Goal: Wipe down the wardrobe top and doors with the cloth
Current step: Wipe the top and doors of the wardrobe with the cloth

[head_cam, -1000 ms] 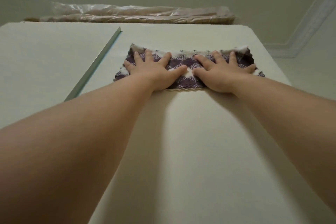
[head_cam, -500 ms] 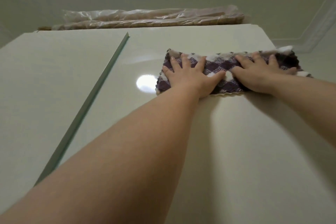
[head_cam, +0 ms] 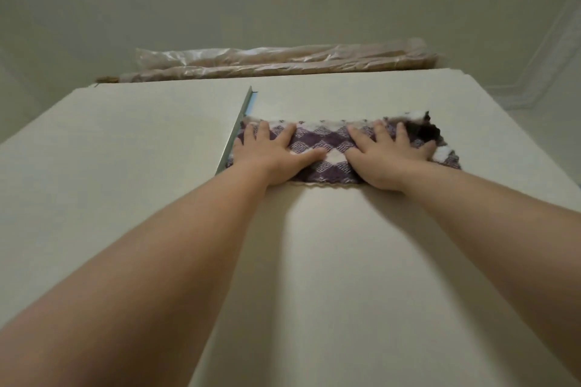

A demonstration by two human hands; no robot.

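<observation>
A purple and white checked cloth lies flat on the cream wardrobe door, which I see from below looking up. My left hand presses on the cloth's left part with fingers spread and straight. My right hand presses flat on the cloth's right part in the same way. The cloth's left edge touches the metal strip between the two doors. The cloth's far right corner is bunched and dark.
A second cream door panel fills the left side. On the wardrobe top lie long bundles wrapped in clear plastic. The door's right edge meets the wall, with ceiling moulding at the far right.
Both hands have slid the cloth left across the door, from near its right edge to the metal strip. The view has tilted upward.
</observation>
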